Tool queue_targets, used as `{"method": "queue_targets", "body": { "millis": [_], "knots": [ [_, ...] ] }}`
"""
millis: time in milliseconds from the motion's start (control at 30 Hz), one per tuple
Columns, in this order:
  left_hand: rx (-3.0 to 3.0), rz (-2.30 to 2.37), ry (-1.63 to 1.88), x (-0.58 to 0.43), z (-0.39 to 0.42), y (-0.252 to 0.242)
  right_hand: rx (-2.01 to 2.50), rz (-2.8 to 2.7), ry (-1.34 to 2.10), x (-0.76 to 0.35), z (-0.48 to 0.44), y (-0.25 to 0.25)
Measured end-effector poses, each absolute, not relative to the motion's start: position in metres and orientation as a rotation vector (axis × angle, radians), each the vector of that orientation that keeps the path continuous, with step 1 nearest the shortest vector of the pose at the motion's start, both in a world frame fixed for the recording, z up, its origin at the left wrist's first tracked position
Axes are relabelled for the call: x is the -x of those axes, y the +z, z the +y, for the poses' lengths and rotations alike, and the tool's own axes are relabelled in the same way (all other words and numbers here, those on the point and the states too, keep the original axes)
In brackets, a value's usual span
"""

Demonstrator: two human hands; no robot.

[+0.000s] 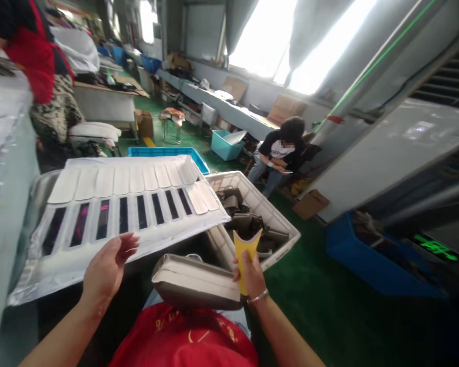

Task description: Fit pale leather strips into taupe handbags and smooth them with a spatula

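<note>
My right hand is closed round a yellow piece with a curved notch at its top end. Beside it, a dark box-like item with a pale, seamed upper face lies across my lap. My left hand is raised near the front edge of a white-covered board, fingers apart and slightly curled, holding nothing. On that board are a row of cream rounded strips and a row of dark strips with pale borders. A red apron covers my front.
Right of the board stands a white crate of dark items, with a blue tray behind. A blue bin is at the right. One person sits ahead; another in a red apron stands at the left.
</note>
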State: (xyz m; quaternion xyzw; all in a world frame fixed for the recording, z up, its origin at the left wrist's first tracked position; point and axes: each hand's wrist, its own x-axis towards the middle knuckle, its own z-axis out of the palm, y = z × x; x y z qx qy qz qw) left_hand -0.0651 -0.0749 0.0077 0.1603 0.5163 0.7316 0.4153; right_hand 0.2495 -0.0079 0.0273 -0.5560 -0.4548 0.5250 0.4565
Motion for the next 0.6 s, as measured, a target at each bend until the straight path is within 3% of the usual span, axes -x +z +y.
{"method": "queue_targets", "body": {
  "millis": [167, 267, 433, 600],
  "knots": [
    [-0.351, 1.211, 1.473, 0.053, -0.082, -0.023, 1.384, -1.832, 1.898, -0.228, 0.024, 0.052],
    [-0.362, 1.106, 1.313, 0.025, -0.08, -0.03, 1.434, -2.316, 2.011, -0.209, 0.051, 0.062],
    [-0.276, 0.928, 1.287, 0.021, -0.071, -0.039, 1.106, -3.168, 1.358, -0.166, 0.094, 0.07],
    [-0.062, 0.763, 1.41, 0.049, -0.049, -0.035, 0.702, -3.397, 0.56, -0.104, 0.106, 0.06]
  ]
}}
